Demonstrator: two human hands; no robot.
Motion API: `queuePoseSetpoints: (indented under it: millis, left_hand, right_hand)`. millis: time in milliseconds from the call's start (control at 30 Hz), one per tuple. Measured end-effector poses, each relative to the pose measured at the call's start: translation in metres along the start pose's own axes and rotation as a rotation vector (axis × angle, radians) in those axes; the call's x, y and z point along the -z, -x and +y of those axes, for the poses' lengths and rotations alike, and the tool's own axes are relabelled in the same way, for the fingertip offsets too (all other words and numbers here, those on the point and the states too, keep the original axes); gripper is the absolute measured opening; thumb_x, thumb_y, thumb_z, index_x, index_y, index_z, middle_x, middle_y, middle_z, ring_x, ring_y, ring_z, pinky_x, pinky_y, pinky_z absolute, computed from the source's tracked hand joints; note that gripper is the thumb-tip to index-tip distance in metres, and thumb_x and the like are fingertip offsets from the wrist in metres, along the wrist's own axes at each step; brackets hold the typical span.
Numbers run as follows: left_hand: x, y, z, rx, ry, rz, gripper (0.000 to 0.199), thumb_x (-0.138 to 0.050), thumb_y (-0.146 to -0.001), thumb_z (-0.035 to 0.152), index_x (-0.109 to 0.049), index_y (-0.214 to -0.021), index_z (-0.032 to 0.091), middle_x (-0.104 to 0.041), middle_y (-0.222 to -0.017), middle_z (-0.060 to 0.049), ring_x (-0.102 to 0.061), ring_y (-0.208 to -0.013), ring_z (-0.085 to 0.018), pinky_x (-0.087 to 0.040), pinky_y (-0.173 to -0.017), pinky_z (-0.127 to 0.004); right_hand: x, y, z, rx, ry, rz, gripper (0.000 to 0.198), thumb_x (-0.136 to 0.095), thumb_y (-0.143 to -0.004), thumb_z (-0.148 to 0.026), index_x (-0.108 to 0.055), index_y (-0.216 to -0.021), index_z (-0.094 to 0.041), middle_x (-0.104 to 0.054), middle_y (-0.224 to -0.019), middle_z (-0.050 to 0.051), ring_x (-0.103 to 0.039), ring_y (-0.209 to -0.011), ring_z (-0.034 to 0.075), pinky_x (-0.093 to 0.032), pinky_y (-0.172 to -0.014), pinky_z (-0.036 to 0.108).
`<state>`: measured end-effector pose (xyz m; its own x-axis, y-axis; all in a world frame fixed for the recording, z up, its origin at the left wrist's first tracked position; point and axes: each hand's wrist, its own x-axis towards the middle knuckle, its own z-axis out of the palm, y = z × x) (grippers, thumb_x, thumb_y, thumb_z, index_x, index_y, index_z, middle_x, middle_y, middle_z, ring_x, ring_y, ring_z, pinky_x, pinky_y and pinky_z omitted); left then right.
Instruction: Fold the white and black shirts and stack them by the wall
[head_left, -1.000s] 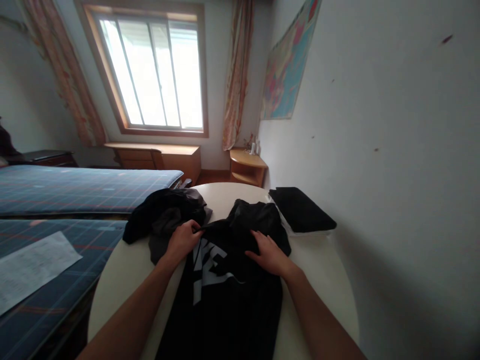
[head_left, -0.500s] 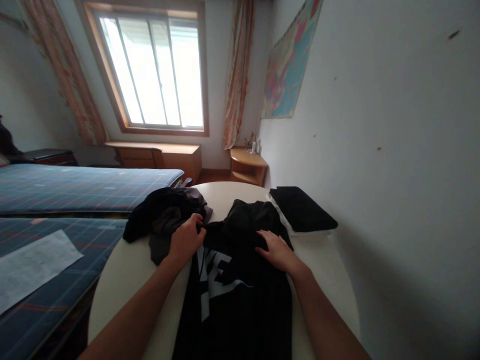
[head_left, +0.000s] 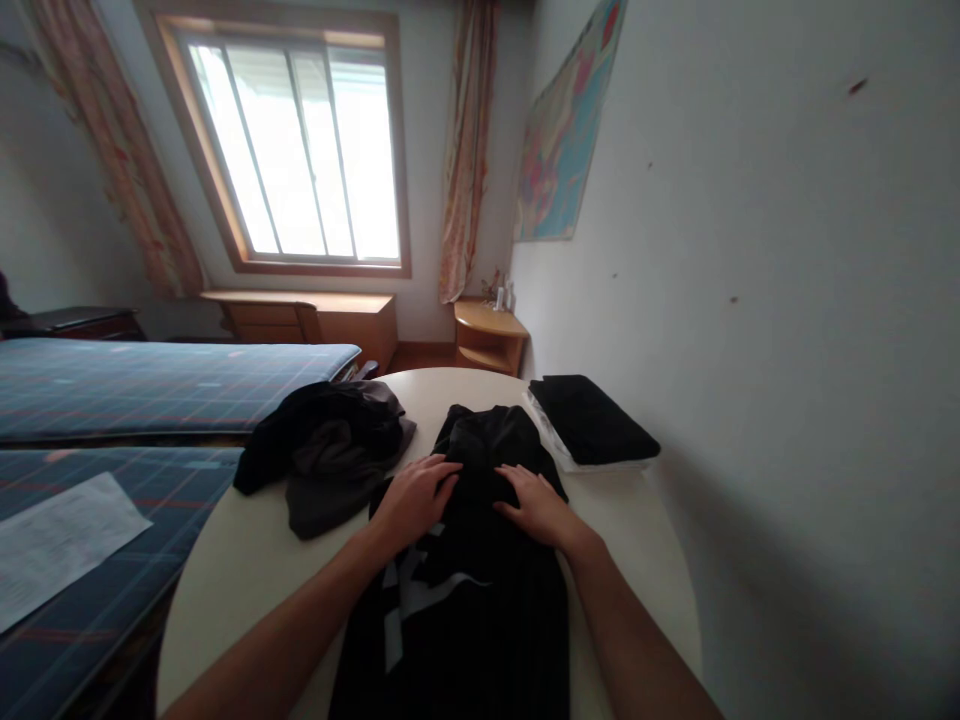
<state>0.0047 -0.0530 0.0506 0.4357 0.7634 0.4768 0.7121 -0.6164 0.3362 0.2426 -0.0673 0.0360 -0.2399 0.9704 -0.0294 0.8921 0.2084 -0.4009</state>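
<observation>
A black hoodie (head_left: 495, 620) with large pale grey lettering is spread lengthwise over a round cream table (head_left: 247, 600). Its hood (head_left: 487, 430) lies bunched at the far end. My left hand (head_left: 416, 495) rests on the cloth near the lettering and covers part of it, fingers stretched out. Opposite it, my right hand (head_left: 532, 505) lies on the right side below the hood, with fingers apart. Both hands touch the fabric and neither grips it.
A crumpled heap of black and dark grey clothes (head_left: 330, 440) is at the table's left. Folded black and white clothes (head_left: 592, 420) lie at the right, close to the wall (head_left: 787, 450). Two plaid mattresses (head_left: 172, 390) stand to the left, one bearing a paper sheet (head_left: 67, 545).
My left hand has moved right, from the hoodie's left edge beside the heap onto its upper middle, and its fingers have straightened. The hood looks flatter. The view has shifted slightly.
</observation>
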Motion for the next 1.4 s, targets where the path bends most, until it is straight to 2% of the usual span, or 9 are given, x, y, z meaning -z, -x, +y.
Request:
queuePoseSetpoints:
  millis: [267, 367, 467, 667, 867, 1000, 1133, 1233, 1400]
  left_hand:
    - [0.078, -0.082, -0.068, 0.345, -0.16, 0.248, 0.057, -0.057, -0.091, 0.03, -0.046, -0.142, 0.005, -0.042, -0.147, -0.027, -0.038, -0.139, -0.04, -0.032, -0.113, -0.053]
    - [0.099, -0.087, -0.08, 0.489, -0.292, 0.362, 0.06, -0.06, -0.089, 0.033, -0.046, -0.143, 0.012, -0.028, -0.155, -0.024, -0.028, -0.142, -0.046, -0.031, -0.111, -0.058]
    - [0.092, -0.07, -0.06, 0.389, -0.364, 0.335, 0.056, -0.059, -0.089, 0.033, -0.048, -0.14, 0.016, -0.036, -0.152, -0.019, -0.038, -0.137, -0.039, -0.037, -0.109, -0.051]
    - [0.027, -0.011, -0.007, 0.311, -0.404, -0.132, 0.035, -0.06, -0.089, 0.036, -0.064, -0.119, 0.019, -0.063, -0.116, -0.014, -0.057, -0.111, -0.033, -0.046, -0.094, -0.044]
    - [-0.018, 0.019, -0.036, 0.306, -0.377, -0.17, 0.048, -0.047, -0.087, 0.006, -0.055, -0.135, 0.013, -0.05, -0.145, -0.019, -0.053, -0.129, -0.03, -0.043, -0.105, -0.044]
    - [-0.01, 0.015, -0.06, 0.245, -0.194, -0.07, 0.073, -0.036, -0.074, -0.01, -0.045, -0.144, 0.01, -0.041, -0.154, -0.015, -0.048, -0.136, -0.022, -0.04, -0.112, -0.035]
    - [0.015, 0.011, -0.068, 0.218, -0.085, 0.213, 0.064, -0.033, -0.083, -0.001, -0.048, -0.142, 0.019, -0.043, -0.154, -0.007, -0.048, -0.136, -0.018, -0.04, -0.114, -0.033]
    - [0.033, 0.014, -0.069, 0.314, -0.175, 0.31, 0.049, -0.039, -0.09, 0.012, -0.053, -0.136, 0.021, -0.047, -0.148, -0.009, -0.053, -0.13, -0.024, -0.046, -0.107, -0.035]
    - [0.044, 0.023, -0.057, 0.653, -0.341, 0.028, 0.044, -0.052, -0.092, 0.036, -0.049, -0.131, 0.017, -0.069, -0.109, -0.015, -0.07, -0.096, -0.032, -0.054, -0.081, -0.041]
  right_hand:
    - [-0.004, -0.007, 0.018, 0.081, -0.074, 0.035, 0.055, -0.058, -0.091, -0.029, -0.046, -0.145, -0.023, -0.044, -0.153, 0.009, -0.03, -0.147, 0.026, -0.021, -0.12, 0.052]
    - [-0.008, -0.014, 0.024, 0.088, -0.083, 0.097, 0.054, -0.056, -0.092, -0.029, -0.046, -0.144, -0.023, -0.044, -0.153, 0.01, -0.031, -0.146, 0.026, -0.023, -0.119, 0.052]
    - [-0.008, -0.018, 0.026, 0.087, -0.055, 0.16, 0.055, -0.058, -0.09, -0.029, -0.048, -0.143, -0.022, -0.045, -0.152, 0.01, -0.033, -0.145, 0.025, -0.026, -0.119, 0.05]
    - [0.005, -0.01, 0.021, -0.057, 0.065, 0.307, 0.047, -0.056, -0.091, -0.037, -0.059, -0.133, -0.017, -0.057, -0.138, 0.013, -0.051, -0.129, 0.028, -0.037, -0.111, 0.04]
    - [0.005, -0.001, 0.023, -0.315, 0.101, 0.247, 0.051, -0.054, -0.092, -0.043, -0.06, -0.131, -0.011, -0.062, -0.129, 0.019, -0.056, -0.123, 0.033, -0.042, -0.106, 0.045]
    - [-0.002, -0.008, 0.025, -0.176, -0.039, 0.208, 0.058, -0.054, -0.09, -0.033, -0.047, -0.143, -0.009, -0.057, -0.139, 0.018, -0.053, -0.13, 0.028, -0.04, -0.11, 0.041]
    - [-0.001, -0.013, 0.023, -0.076, -0.139, 0.258, 0.057, -0.048, -0.089, -0.024, -0.043, -0.145, -0.012, -0.055, -0.143, 0.014, -0.053, -0.131, 0.022, -0.039, -0.112, 0.036]
    - [0.01, -0.007, 0.022, -0.172, -0.082, 0.357, 0.048, -0.042, -0.091, -0.021, -0.052, -0.137, -0.013, -0.061, -0.134, 0.015, -0.057, -0.125, 0.023, -0.043, -0.107, 0.035]
    - [0.027, 0.012, 0.026, -0.446, 0.076, 0.198, 0.044, -0.046, -0.091, -0.055, -0.073, -0.085, -0.021, -0.074, -0.089, 0.016, -0.071, -0.089, 0.034, -0.053, -0.076, 0.044]
